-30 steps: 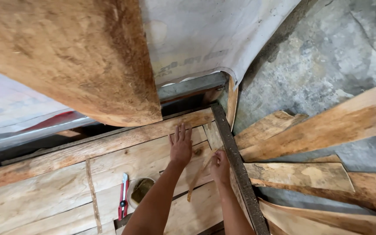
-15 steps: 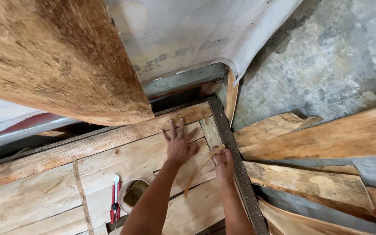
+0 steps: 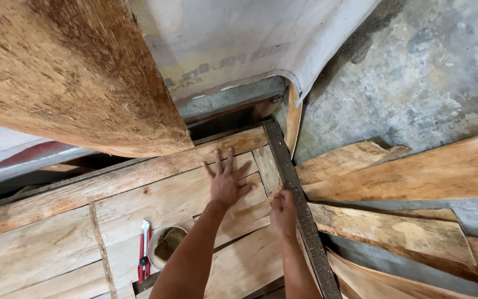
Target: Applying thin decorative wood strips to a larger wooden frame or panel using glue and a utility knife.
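My left hand (image 3: pixel 227 181) lies flat on the pale wooden planks (image 3: pixel 156 202), fingers spread and pointing away from me. Just to its right, my right hand (image 3: pixel 283 211) is curled shut beside the dark edge strip (image 3: pixel 301 206) that runs along the planks' right side. A small tip of a thin wood sliver (image 3: pixel 275 195) shows above its knuckles; the rest of the sliver is hidden by the hand. Both forearms reach in from the bottom of the view.
A red-handled utility knife (image 3: pixel 143 257) and a round cup (image 3: pixel 168 243) sit on the planks at lower left. A big rough board (image 3: pixel 73 72) overhangs at upper left, under a white sheet (image 3: pixel 250 39). Loose wood slabs (image 3: pixel 405 177) lie on the concrete floor (image 3: pixel 416 72) to the right.
My left hand has spread its fingers wider on the planks. The sliver that lay between my hands is now mostly hidden under my right hand. The view has shifted slightly.
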